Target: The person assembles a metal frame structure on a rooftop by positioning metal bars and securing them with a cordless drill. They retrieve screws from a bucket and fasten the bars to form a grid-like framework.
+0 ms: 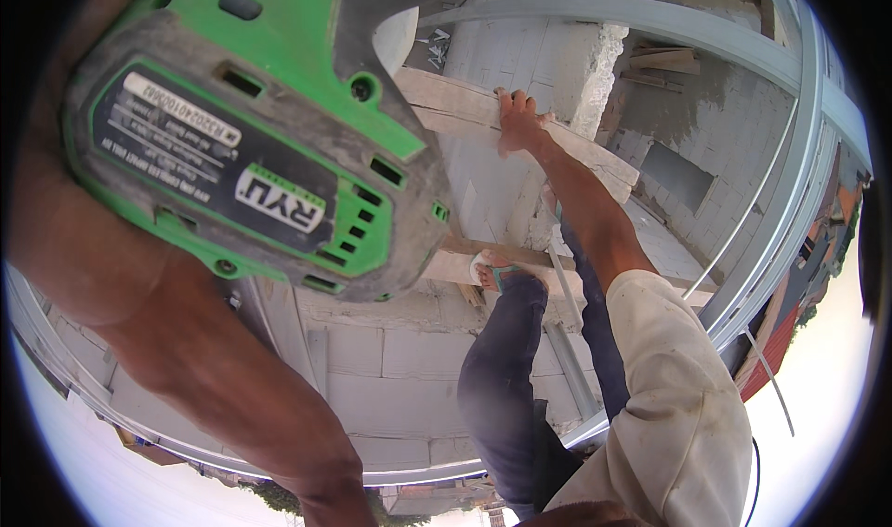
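A green and dark grey cordless drill (260, 155) fills the upper left, very close to me and dusty. At its left side, my left hand (98, 16) is closed on the drill; most of its fingers are hidden behind the tool. The drill's front end is not in sight. My right arm, in a cream sleeve, stretches forward, and my right hand (522, 123) grips a rough wooden board (595, 155), fingers bent over its far edge.
My sandalled foot (497, 271) is on a lower plank (455, 265). Silvery metal channels (771, 239) curve around the right side. A rough-edged wall (595, 62) rises past the board. Far below, wood pieces (664, 59) lie on a floor. Pale blocks (427, 352) line the near side.
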Demonstrator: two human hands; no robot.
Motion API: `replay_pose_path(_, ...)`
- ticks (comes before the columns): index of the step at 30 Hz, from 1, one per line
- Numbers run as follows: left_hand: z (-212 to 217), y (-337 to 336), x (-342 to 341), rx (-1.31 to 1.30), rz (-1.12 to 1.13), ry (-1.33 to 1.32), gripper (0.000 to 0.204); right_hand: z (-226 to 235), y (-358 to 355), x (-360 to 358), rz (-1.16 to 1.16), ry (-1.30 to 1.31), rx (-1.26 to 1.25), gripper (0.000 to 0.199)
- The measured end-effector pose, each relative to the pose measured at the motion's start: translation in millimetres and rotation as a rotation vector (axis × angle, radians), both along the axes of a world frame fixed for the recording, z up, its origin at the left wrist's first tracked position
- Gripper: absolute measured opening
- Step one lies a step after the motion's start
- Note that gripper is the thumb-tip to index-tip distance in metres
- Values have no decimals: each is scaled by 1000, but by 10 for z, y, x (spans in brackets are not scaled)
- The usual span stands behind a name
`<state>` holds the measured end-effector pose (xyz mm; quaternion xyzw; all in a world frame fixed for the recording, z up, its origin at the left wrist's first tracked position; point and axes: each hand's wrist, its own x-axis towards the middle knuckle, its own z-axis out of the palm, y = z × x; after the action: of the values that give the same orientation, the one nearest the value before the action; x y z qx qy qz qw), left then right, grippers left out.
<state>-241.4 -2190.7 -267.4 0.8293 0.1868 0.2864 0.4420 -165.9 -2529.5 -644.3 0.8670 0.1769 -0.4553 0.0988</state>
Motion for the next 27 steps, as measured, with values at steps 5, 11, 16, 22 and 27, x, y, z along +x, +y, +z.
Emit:
replay_pose_path(5, 138, 117, -10, 177, 13, 73, 32, 123, 68, 70, 84, 121, 23, 122)
replay_pose_path(11, 305, 129, -30, 111, 170, 110, 34, -643, -499, 628, -343, 388, 363, 111)
replay_pose_path(16, 286, 96, -6, -85, 368, 83, 35, -844, -685, 601, -311, 410, 320, 123)
replay_pose_path(22, 385, 146, -22, -78, 384, 131, 39, -548, -577, 838, -256, 348, 318, 115)
replay_pose_path(27, 349, 135, 66, -92, 308, 114, 39, -565, -557, 1594, -209, 207, 316, 123)
